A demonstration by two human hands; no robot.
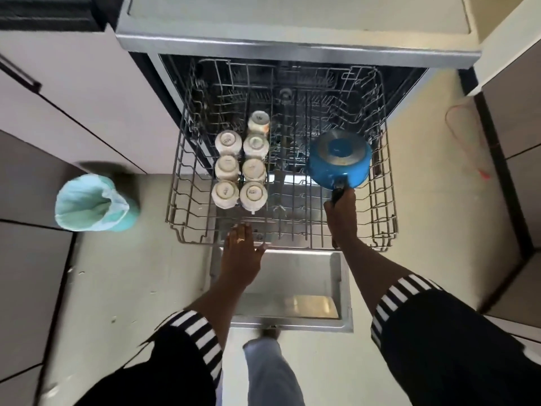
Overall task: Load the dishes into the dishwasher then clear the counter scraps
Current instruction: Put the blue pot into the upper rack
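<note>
Right hand (341,206): gripped the blue saucepan (339,159) by its handle, pan inverted just beyond it over the rack (187,183), likely to drain.
Left hand (241,250): fingers flat on the rack's front edge, probably steadying it.
Cups (240,168): inverted, ahead of this hand.

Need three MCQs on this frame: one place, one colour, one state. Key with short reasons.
1. Where in the rack are the cups? A) left half B) right half C) far-right corner
2. The saucepan is: A) red B) blue C) black
3. The right hand: A) hangs open B) grips the saucepan handle C) is clenched, empty

Key: 1 A, cups stand left of the rack's middle; 2 B, its body is bright blue; 3 B, fingers curl round the handle.
</note>
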